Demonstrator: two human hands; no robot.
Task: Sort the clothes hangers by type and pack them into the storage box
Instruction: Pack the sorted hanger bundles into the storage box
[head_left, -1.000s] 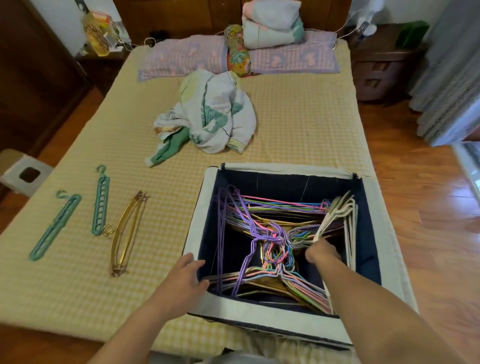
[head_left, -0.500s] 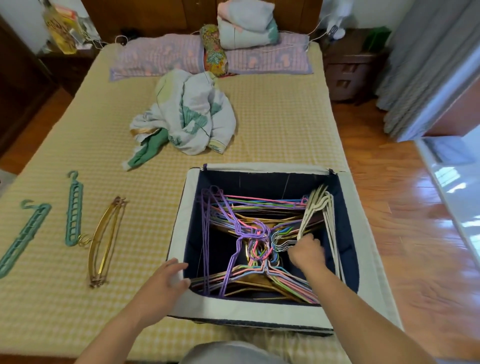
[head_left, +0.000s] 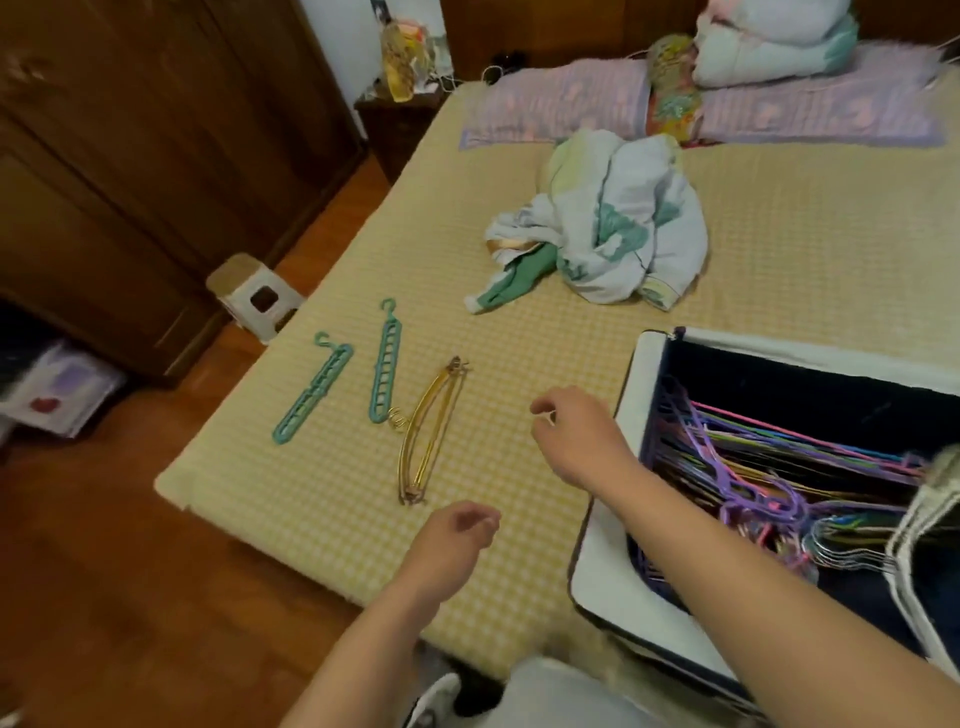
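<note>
Home bedroom (bed, pillows)

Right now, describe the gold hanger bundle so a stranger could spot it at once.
On the yellow checked bed, left of the storage box, three things lie in a row. The gold hanger bundle is rightmost: curved shiny metal, unlike the two straight teal hangers beside it.

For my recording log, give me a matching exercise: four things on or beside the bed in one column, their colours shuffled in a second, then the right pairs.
Things:
1. long slotted hangers
2. curved hangers
3. pillow
4. stool

Colours:
A. white
B. gold
C. teal
D. lilac

Pairs: 1-C, 2-B, 3-D, 4-A
</note>
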